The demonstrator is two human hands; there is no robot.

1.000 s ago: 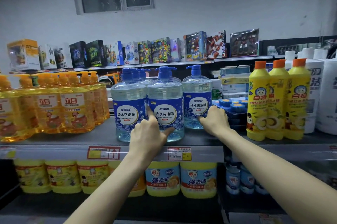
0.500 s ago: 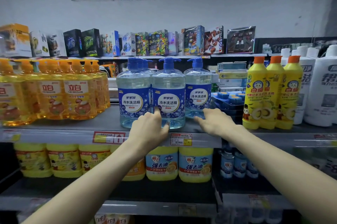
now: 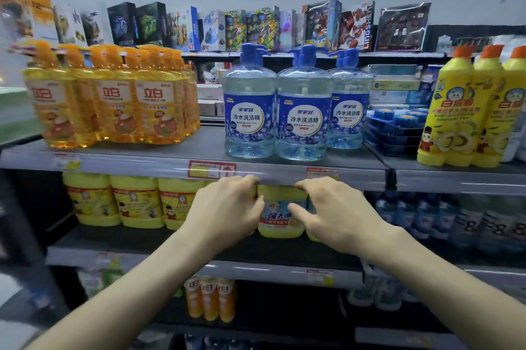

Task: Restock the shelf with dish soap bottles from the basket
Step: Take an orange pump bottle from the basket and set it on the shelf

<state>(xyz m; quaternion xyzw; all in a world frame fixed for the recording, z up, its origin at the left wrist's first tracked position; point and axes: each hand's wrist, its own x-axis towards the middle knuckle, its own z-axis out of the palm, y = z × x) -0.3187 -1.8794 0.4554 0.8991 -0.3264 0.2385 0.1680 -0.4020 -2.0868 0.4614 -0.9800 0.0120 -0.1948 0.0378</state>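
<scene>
Left hand (image 3: 227,207), right hand (image 3: 336,215) hover below blue soap bottles (image 3: 303,121)

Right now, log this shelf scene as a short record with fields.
blue dish soap bottles: three across the front, upright, on the shelf
left hand: grip empty, fingers loosely curled, below the shelf edge
right hand: grip empty, beside the left hand
orange bottles: left of the blue ones
yellow bottles: right of them
basket: not in view
</scene>
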